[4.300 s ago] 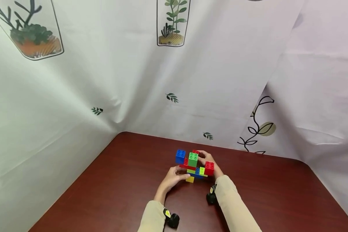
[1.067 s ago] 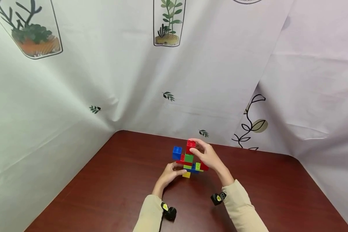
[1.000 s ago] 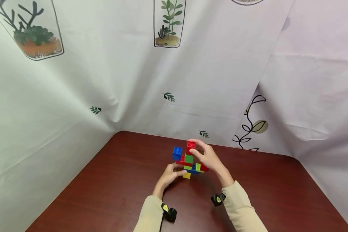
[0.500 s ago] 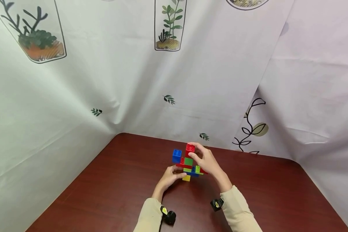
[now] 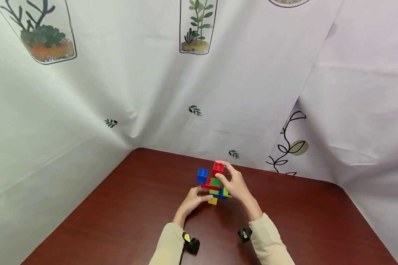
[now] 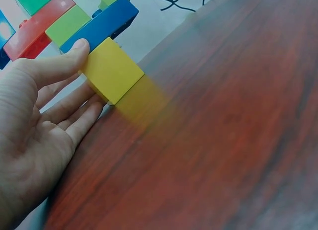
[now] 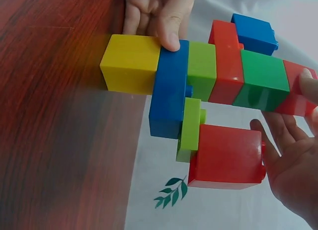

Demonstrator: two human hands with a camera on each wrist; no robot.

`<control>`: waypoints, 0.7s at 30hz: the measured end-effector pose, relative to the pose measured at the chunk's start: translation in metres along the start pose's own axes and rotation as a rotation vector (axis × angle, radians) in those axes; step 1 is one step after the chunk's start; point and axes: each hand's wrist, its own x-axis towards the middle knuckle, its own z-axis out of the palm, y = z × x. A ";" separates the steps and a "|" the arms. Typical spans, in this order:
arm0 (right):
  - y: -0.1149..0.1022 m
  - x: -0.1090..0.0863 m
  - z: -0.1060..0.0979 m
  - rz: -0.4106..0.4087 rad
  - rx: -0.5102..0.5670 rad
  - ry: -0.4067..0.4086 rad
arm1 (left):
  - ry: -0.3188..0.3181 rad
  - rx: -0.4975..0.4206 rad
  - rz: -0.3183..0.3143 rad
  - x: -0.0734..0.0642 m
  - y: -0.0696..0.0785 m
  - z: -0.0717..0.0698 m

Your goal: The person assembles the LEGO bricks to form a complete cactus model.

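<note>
A structure of joined toy building bricks stands on a yellow brick (image 7: 130, 63) at the table's far side. My left hand (image 5: 193, 200) grips its lower part, thumb on the long blue brick (image 6: 107, 24), fingers behind and beside the yellow one. Above lie a lime brick, a long red brick (image 7: 226, 63) and a green brick (image 7: 262, 81). My right hand (image 5: 237, 184) pinches a red brick (image 5: 217, 168) sitting against the green one's top. A square blue brick (image 5: 202, 176) tops the left arm. Another red brick (image 7: 226, 155) sits on the right arm, hidden by my hand in the head view.
The dark red-brown table (image 5: 119, 221) extends around the structure on all sides. A pale cloth (image 5: 152, 73) printed with plants hangs behind and at both sides. Small black cameras (image 5: 193, 246) are strapped at both wrists.
Over four seconds, my right hand has come up from behind the structure and set a red brick on the green brick. During the last second both hands have barely moved.
</note>
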 end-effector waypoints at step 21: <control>0.002 -0.004 0.004 -0.017 0.022 0.002 | 0.062 -0.080 0.112 -0.003 -0.002 0.011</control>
